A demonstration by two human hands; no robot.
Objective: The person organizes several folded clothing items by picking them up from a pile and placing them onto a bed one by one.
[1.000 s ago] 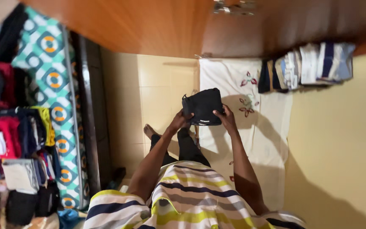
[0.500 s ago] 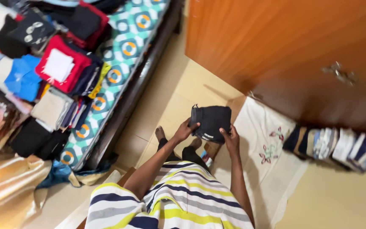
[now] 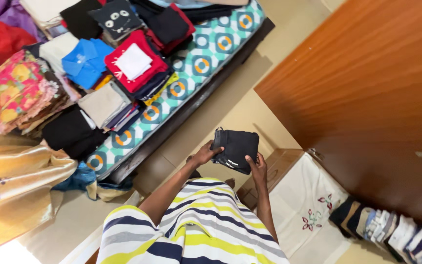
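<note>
**Black folded garment held in two hands beside the bed**

Black cloth, folded into a flat packet, is the landmark: the folded black garment (image 3: 235, 149) sits in the air above the tiled floor (image 3: 191, 146), gripped from both sides.

Left of the garment, a bed (image 3: 191, 63) with a teal circle-patterned sheet carries many stacks of folded clothes; among them one blue shirt (image 3: 86, 61), one red pile (image 3: 135, 61) with a white piece on top, one floral bundle (image 3: 18, 90) and one black pile (image 3: 72, 132). A gold cloth (image 3: 15, 186) lies below and further left.

At the garment's left edge, the left hand (image 3: 205, 154) is closed on it, fingers curled over the rim. At its lower right corner, the right hand (image 3: 259, 168) clasps it likewise, thumb on top.

Right of the garment stands a wooden wardrobe door (image 3: 367, 98). Below and right lies one white embroidered cloth (image 3: 308, 205), with one row of folded clothes (image 3: 391, 232) at its far edge. Bare floor runs between bed and wardrobe.
</note>
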